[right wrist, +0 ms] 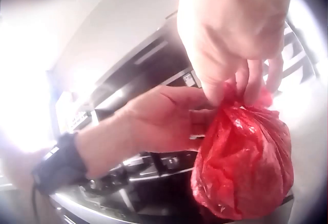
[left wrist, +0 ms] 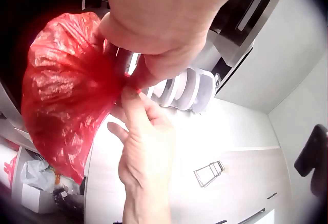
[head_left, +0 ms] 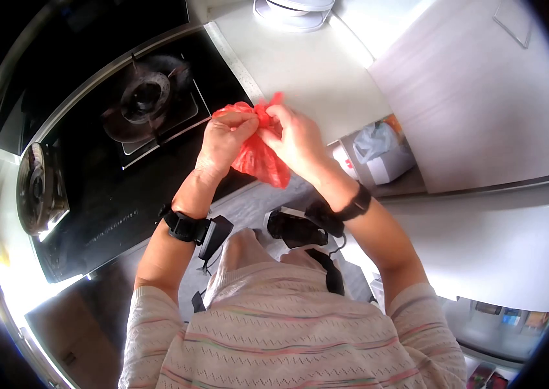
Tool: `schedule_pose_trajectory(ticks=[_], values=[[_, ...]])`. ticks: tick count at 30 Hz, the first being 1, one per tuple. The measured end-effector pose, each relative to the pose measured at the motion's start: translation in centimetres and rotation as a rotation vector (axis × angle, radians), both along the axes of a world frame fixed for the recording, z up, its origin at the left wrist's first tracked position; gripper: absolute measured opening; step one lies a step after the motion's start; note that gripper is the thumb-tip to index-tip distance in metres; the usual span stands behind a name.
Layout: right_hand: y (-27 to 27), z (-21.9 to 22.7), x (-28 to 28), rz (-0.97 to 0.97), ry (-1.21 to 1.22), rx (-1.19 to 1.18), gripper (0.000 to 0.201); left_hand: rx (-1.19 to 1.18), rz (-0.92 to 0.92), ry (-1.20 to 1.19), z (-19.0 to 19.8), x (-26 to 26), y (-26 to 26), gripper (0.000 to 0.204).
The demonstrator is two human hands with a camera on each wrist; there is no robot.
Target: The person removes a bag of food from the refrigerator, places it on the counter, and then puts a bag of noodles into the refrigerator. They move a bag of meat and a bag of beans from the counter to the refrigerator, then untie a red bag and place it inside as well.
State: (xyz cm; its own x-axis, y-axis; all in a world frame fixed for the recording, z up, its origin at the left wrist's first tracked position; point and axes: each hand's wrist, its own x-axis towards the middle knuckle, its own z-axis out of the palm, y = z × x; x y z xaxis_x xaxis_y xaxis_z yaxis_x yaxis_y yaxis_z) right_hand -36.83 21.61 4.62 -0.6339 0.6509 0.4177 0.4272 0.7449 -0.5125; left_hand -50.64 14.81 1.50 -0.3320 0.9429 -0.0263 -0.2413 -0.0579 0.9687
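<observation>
A red plastic bag (head_left: 263, 162) hangs between both hands, its body rounded and its neck gathered tight. My left hand (head_left: 224, 137) pinches the gathered neck between thumb and fingers. From the other side, my right hand (head_left: 297, 139) grips the bag's top, where a short red end sticks up above the fingers. In the left wrist view the full red bag (left wrist: 64, 90) bulges out beside the fingertips. The right wrist view shows the bag (right wrist: 246, 167) hanging below the right hand (right wrist: 236, 34), with the left hand (right wrist: 164, 116) close at its neck. What is inside stays hidden.
To the left is a black gas hob (head_left: 93, 188) with a burner (head_left: 145, 97). A pale counter (head_left: 300, 78) holds white dishes (head_left: 294, 16) at the back. Right of the hands, a white bin (head_left: 385, 165) with a grey plastic bag stands beside a tall cabinet door (head_left: 475, 97).
</observation>
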Motion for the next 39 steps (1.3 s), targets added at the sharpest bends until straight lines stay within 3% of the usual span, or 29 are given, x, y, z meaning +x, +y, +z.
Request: schedule_pose_trajectory(ticks=[2,4,6,8,11,13,16,20,23,26,27,29,30,32,34,36,38,39], values=[[0.7,-0.6,-0.3,-0.013,0.057,-0.1,0.016,0.047,-0.031,0.215,-0.1,-0.2,0.1,0.019],[1.0,-1.2,-0.6,-0.028,0.114,-0.209,0.015,0.038,-0.038,0.225,-0.1,-0.3,0.0,0.021],[1.7,-1.9,-0.5,-0.02,0.184,-0.396,0.013,0.005,0.016,0.403,0.3,0.1,0.1,0.02],[2.6,-2.6,-0.1,0.07,0.304,-0.628,0.015,0.003,0.059,0.412,0.2,0.1,0.4,0.019],[3.1,-2.7,0.1,0.074,0.262,-0.676,0.016,-0.059,0.106,0.586,0.6,0.2,0.3,0.017],[3.2,-2.3,0.3,0.12,0.279,-0.778,0.016,0.041,0.162,0.753,0.7,0.2,0.3,0.02],[3.3,-1.3,0.4,0.211,0.29,-0.937,0.017,0.057,0.163,0.737,0.9,0.5,0.6,0.019],[2.9,-0.1,0.1,0.15,0.043,-0.668,0.015,0.033,0.199,0.79,0.5,0.7,0.9,0.015],[2.1,0.2,-0.4,0.028,0.012,-0.009,0.012,0.021,0.192,0.805,0.7,0.8,0.9,0.012],[2.5,-0.4,-0.4,0.086,-0.124,0.169,0.012,0.14,0.187,0.928,0.5,0.9,0.9,0.011],[2.6,-0.5,-0.4,0.085,-0.124,0.169,0.012,0.159,0.179,0.961,0.7,0.9,0.8,0.012],[2.6,-0.5,-0.2,0.041,-0.091,-0.24,0.014,0.179,0.167,0.994,0.9,0.7,0.6,0.012],[2.7,-0.7,-0.2,0.037,-0.092,-0.241,0.014,0.167,0.149,0.901,1.0,0.6,0.5,0.012],[3.2,-1.2,-0.1,0.008,0.011,-0.5,0.016,0.157,0.132,0.807,1.1,0.4,0.5,0.012],[3.7,-1.9,-0.1,0.003,0.037,-0.493,0.014,0.122,0.099,0.661,1.1,0.3,0.3,0.013],[3.8,-2.1,-0.3,0.034,0.167,-0.623,0.012,0.12,0.089,0.723,1.5,0.3,0.3,0.014],[3.5,-1.6,-0.4,0.041,0.175,-0.594,0.011,0.232,0.196,1.206,1.9,0.4,0.6,0.016],[3.2,-0.9,-0.4,0.05,0.184,-0.564,0.011,0.226,0.196,1.232,2.4,0.6,0.6,0.017]])
